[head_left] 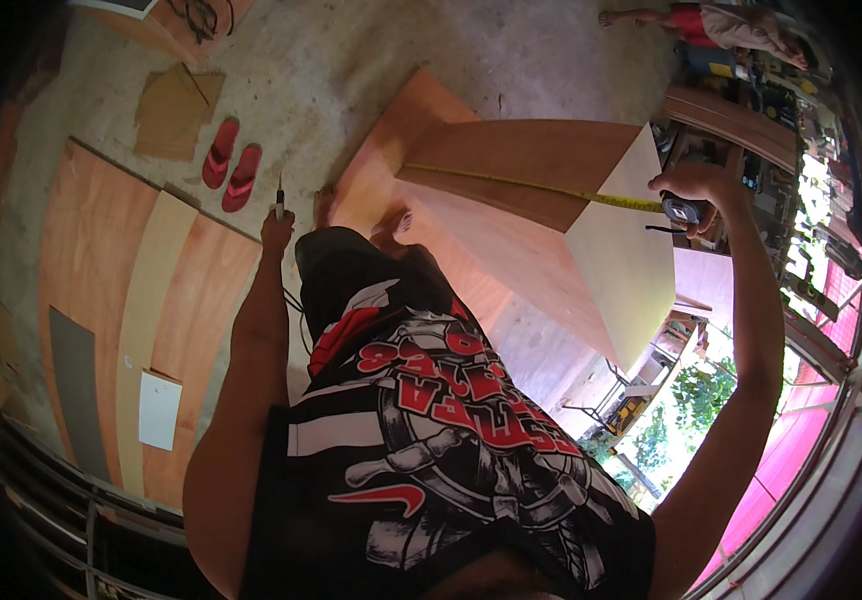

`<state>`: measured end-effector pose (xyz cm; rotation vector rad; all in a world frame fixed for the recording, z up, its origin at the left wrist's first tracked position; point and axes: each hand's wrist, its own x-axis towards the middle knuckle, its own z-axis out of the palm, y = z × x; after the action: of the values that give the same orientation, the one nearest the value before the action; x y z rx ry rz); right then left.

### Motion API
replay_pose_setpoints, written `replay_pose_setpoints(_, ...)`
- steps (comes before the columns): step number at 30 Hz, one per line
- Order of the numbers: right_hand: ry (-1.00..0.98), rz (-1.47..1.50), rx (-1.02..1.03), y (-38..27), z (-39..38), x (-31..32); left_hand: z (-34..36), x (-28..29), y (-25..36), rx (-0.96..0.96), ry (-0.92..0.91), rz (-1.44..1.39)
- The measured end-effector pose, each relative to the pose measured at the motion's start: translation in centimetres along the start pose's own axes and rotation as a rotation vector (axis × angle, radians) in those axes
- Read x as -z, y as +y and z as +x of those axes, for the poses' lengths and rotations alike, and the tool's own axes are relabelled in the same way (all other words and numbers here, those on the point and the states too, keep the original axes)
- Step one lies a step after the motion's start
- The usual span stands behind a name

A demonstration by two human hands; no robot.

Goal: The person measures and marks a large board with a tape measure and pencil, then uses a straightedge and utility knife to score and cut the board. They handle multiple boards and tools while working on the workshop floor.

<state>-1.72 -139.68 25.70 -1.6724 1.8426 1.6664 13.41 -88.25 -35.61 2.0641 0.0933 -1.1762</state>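
My right hand is wrapped round a tape measure with a dark and silver case, held just past the right end of a plywood box. Its yellow blade runs out leftward along the box's upper edge, and its far end lies near the box's left corner. Lower and to the left, my left hand grips a slim pointed tool with its thin tip away from me; its exact kind is too small to make out. My left hand is apart from the box.
Wide plywood sheets lie at the left, bearing a white rectangle and a grey strip. Red flip-flops and brown cardboard are on the concrete floor. Cluttered shelves and another person are at the far right.
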Motion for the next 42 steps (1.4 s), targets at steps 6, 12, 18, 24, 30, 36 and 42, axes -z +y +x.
replay_pose_setpoints(6,-0.010,-0.004,-0.003,0.3,0.3,-1.0,0.6,0.5,-1.6,0.006,0.024,0.050)
replay_pose_setpoints(12,-0.043,0.040,-0.043,0.9,0.4,-1.7,1.2,0.9,-1.1,-0.031,0.017,0.054)
replay_pose_setpoints(18,0.022,0.015,0.032,2.0,0.4,-2.9,1.3,1.6,1.5,-0.047,-0.008,-0.006)
replay_pose_setpoints(24,-0.008,0.018,0.047,2.2,0.8,-2.8,1.0,1.6,2.5,0.000,0.019,-0.043)
replay_pose_setpoints(30,0.058,0.028,0.019,2.1,0.7,-2.9,0.2,0.9,0.7,0.016,0.001,-0.079)
replay_pose_setpoints(36,0.076,0.000,0.056,2.0,0.8,-3.1,-0.5,0.6,-1.3,0.028,0.014,-0.045)
replay_pose_setpoints(42,0.051,-0.050,0.036,2.3,1.7,-3.0,0.2,0.3,-1.0,-0.009,0.042,-0.019)
